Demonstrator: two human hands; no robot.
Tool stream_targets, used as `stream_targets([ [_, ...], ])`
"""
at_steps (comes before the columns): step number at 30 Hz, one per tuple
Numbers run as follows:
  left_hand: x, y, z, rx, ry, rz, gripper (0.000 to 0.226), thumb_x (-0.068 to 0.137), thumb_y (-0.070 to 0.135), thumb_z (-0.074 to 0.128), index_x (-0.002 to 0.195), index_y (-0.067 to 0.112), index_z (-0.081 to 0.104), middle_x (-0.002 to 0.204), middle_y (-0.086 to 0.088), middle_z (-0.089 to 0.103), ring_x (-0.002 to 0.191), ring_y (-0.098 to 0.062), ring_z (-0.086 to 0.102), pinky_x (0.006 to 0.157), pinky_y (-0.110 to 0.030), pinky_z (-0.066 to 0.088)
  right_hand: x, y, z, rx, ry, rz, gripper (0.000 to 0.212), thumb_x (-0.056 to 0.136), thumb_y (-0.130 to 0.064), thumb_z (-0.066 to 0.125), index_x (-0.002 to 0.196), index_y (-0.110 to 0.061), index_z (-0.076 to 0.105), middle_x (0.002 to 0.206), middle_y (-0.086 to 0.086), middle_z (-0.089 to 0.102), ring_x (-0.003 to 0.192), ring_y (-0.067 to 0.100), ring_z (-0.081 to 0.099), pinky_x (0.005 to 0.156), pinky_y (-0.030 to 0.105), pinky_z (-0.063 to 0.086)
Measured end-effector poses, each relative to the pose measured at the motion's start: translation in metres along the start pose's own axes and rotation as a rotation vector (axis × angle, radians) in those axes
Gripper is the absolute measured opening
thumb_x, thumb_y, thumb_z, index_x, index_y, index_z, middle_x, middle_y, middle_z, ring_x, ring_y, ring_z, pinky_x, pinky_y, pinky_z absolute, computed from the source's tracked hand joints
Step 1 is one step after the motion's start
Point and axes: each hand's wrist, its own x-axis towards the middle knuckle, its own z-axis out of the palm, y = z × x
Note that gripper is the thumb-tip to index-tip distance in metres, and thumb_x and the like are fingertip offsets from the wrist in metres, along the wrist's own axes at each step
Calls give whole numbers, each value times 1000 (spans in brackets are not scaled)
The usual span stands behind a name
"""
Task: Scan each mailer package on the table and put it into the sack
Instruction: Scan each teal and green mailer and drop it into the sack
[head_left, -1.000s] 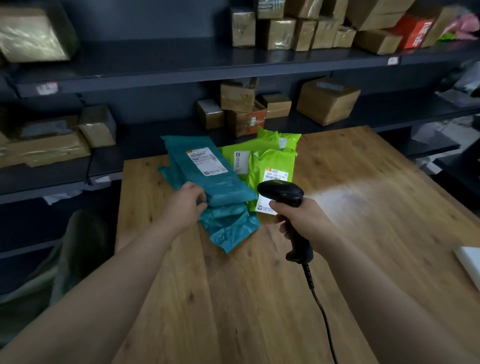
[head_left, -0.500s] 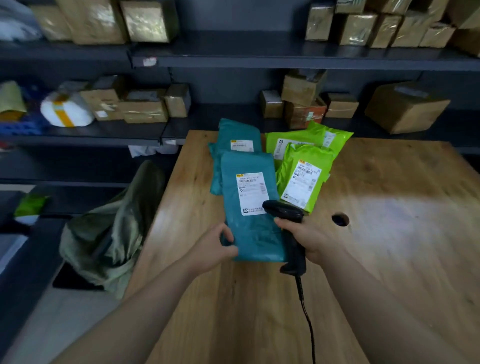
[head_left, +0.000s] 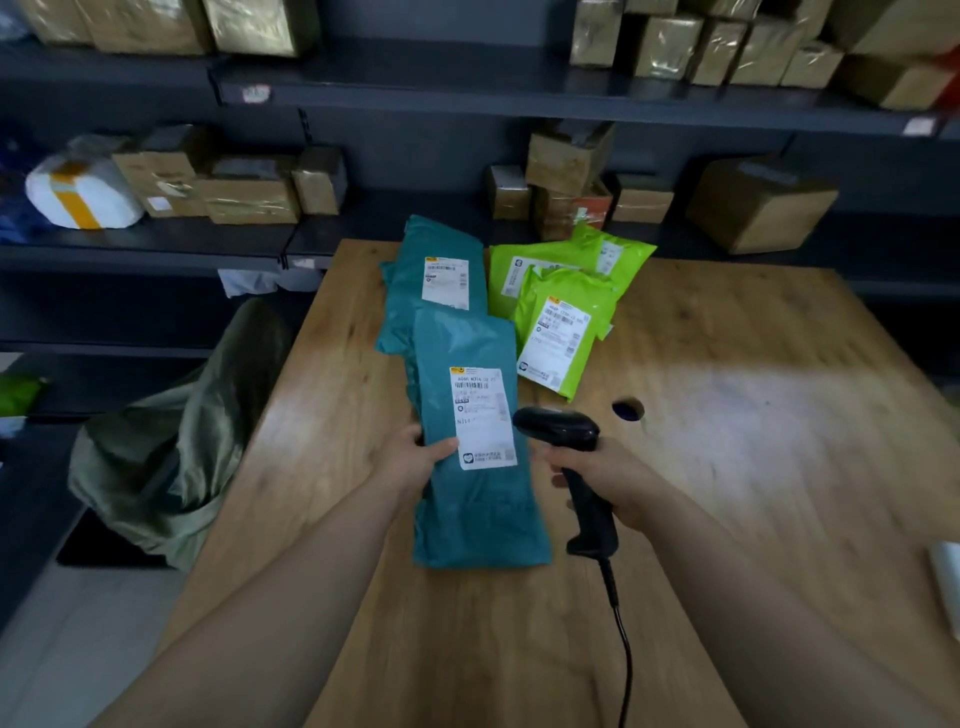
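Perhaps five mailers (head_left: 478, 509), one scanner (head_left: 558, 428)

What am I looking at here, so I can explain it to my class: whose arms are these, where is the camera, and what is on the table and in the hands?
There is no machine here. Both arms belong to one person, and the camera is worn on that person's head, looking forward and down. The left hand grips a teal mailer with its white label facing up and the thumb on top. The right hand holds a black corded barcode scanner, whose head is right beside that label. On the wooden table lie another teal mailer and a few overlapping lime-green mailers. An olive-green sack slumps on the floor by the table's left edge. The shelves behind carry cardboard boxes.
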Motion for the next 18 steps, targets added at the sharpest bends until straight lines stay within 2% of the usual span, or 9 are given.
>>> stream_targets([
  [2,-5,2,6,-10,6,19,38,84,11,72,120,6,63,114,-8,69,98,-26,68,92,-44,54,-10,-7,-7,16,10,-26,18,89,-20,70,105,-13,65,92,11,65,81,27,64,67,37,52],
  [6,-11,-1,14,-19,24,71,35,86,9,69,120,6,62,116,-9,69,100,-26,67,92,-46,54,-27,-24,-16,-47,21,-84,19,88,-16,69,105,-9,66,81,14,65,55,22,57,55,33,46],
  [12,-16,-7,21,-72,21,109,27,85,10,71,110,16,63,114,-8,69,100,-27,68,92,-48,54,-43,-43,-17,-120,108,-115,18,86,-18,67,92,-1,65,68,11,63,45,18,53,46,25,42],
  [18,-20,-10,21,-84,1,127,26,86,11,70,111,15,63,115,-8,69,101,-27,68,92,-49,54,-55,-56,-15,-150,139,-134,15,84,-18,68,76,-7,61,62,9,60,43,18,52,45,25,41],
])
